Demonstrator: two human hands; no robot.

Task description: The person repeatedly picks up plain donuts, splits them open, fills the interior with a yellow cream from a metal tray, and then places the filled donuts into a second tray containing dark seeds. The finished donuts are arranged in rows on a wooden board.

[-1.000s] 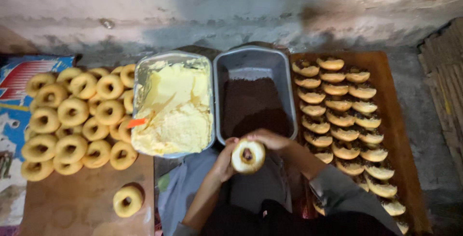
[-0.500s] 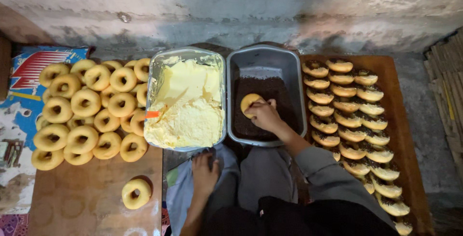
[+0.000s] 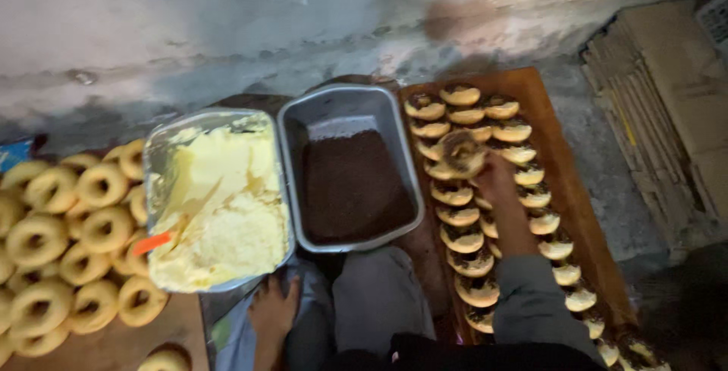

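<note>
At the bottom centre of the frame the left hand (image 3: pixel 274 312) lies flat and open on the person's grey trouser leg, fingers spread, holding nothing. It sits just below the near edge of the tray of pale yellow cream (image 3: pixel 220 204), in which an orange-handled spatula (image 3: pixel 155 242) lies.

Right of centre the right hand (image 3: pixel 494 180) reaches out over the wooden board (image 3: pixel 565 189). Its fingers are closed around the rim of a topped doughnut (image 3: pixel 460 153), which hangs low over the rows of finished doughnuts (image 3: pixel 470 261), about level with their second and third ranks from the far end. Whether it already touches them I cannot tell.

The doughnut looks light and soft, and would likely dent under a hard squeeze. Its top carries cream with dark sprinkles stuck on, so that face is probably sticky and easily smeared. The bare side and underside seem the safe places to hold it, as the fingers appear to do now.

Between the two hands stands the grey metal tray of dark sprinkles (image 3: pixel 350 185). At the left edge lie heaped plain ring doughnuts (image 3: pixel 57 242) on the bench (image 3: pixel 114 344). Beyond everything runs a rough grey wall (image 3: pixel 227 30).
</note>
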